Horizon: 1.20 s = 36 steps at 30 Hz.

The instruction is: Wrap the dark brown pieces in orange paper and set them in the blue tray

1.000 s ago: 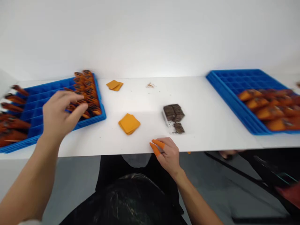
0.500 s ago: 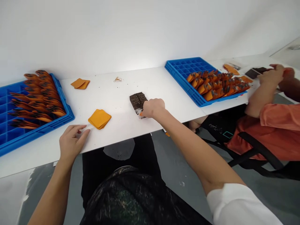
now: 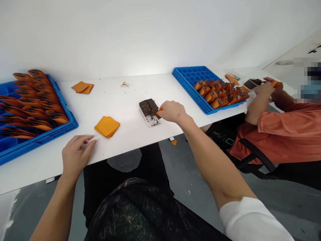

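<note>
My right hand [image 3: 173, 111] is closed, its fingers pinching a small orange piece [image 3: 159, 110], mostly hidden by the hand. Dark material shows right beneath its fingertips. Just left of it, dark brown, crumbly-looking strips [image 3: 147, 106] lie packed in a small white tray [image 3: 153, 122], whose near end shows bare with dark crumbs. My left hand [image 3: 76, 154] rests at the table's front edge with thumb and fingers apart, holding nothing. Close to its fingertips lies a stack of orange squares [image 3: 107, 127], not touched by the hand.
A blue compartment tray [image 3: 61, 131] with rows of orange-and-dark pieces stands left; another blue tray [image 3: 187, 87], partly filled, stands right. Two orange squares [image 3: 82, 87] and rubber bands [image 3: 124, 84] lie farther back. A co-worker in an orange shirt [image 3: 291, 134] sits right.
My right hand has lifted and shifted right, away from the white tray, uncovering its near end. My left hand stays about where it was. The view has turned slightly right.
</note>
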Each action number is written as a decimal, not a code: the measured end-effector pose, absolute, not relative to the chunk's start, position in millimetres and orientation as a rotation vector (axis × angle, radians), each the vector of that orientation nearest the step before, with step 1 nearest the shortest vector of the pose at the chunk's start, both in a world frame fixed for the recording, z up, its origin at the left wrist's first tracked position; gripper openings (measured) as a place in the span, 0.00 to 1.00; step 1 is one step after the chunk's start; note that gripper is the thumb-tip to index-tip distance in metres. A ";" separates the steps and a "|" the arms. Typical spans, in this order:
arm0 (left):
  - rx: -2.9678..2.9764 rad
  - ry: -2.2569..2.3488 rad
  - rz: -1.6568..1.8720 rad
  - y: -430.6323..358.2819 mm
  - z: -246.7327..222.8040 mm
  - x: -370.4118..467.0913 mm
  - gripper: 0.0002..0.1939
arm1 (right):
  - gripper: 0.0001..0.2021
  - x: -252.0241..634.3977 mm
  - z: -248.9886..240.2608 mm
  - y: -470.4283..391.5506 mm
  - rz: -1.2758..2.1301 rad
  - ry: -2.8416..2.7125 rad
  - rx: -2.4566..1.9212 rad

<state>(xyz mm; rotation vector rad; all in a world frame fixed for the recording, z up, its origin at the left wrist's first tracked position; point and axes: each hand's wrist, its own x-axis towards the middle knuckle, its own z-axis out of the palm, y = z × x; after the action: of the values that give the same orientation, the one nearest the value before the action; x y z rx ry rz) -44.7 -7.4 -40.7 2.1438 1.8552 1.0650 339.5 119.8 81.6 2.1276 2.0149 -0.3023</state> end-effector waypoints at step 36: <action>1.758 1.343 1.026 -36.4 29.5 30.5 0.08 | 0.17 250.1 0.8 -14.7 -2.921 1.766 1.727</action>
<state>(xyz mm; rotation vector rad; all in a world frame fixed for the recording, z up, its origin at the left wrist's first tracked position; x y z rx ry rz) 30.5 -36.4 29.5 1.7575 1.3433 1.0256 250.1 -14.7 0.8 1.7269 1.7656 -2.9208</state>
